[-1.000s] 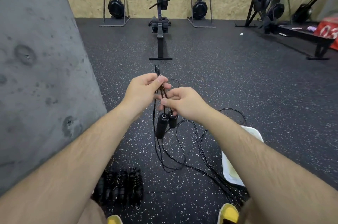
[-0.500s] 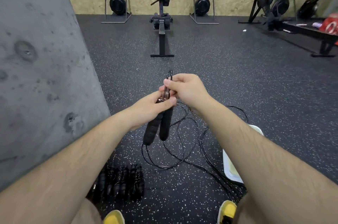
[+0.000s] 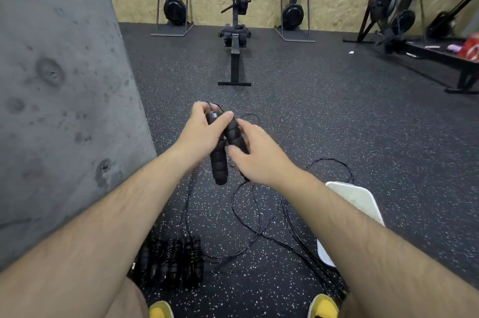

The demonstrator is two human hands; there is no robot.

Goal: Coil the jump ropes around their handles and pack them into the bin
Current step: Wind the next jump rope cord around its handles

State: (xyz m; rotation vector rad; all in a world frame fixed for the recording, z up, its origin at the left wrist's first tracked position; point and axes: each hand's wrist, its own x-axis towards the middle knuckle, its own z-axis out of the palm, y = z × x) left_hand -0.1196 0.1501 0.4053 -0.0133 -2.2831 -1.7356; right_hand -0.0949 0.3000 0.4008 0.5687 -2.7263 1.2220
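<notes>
Left hand (image 3: 204, 131): fingers and thumb curled round the upper ends of the two black foam handles (image 3: 219, 162), pressing them together side by side.

Right hand (image 3: 259, 159): laid over the lower part of the right-hand handle with the fingers bent. It is blurred, so it cannot be told whether it grips the handle, pinches the cord or only touches.

Orientation: the pair is held in the air above the floor (image 3: 324, 123), in front of the person. Its long axis runs near upright, tilted slightly. The cord ends point up and away from the person, and the butt ends point down toward the floor. The two handles lie almost parallel, touching along most of their length.

Cord (image 3: 259, 216): thin and black. It leaves the top of the handles, drops, and lies in loose loops on the floor between the hands and the bin (image 3: 360, 198).

Step in hand, as judged: starting the wrap. The left hand should keep the handles squared and clamped. The right should take the cord close to the handle tops and lay turns tight and adjacent down the long axis, drawing slack evenly so that the floor loops do not knot.

Coiled ropes (image 3: 171, 260), already wound, lie on the floor near the left knee, not yet in the white bin, which is partly hidden behind the right forearm.
</notes>
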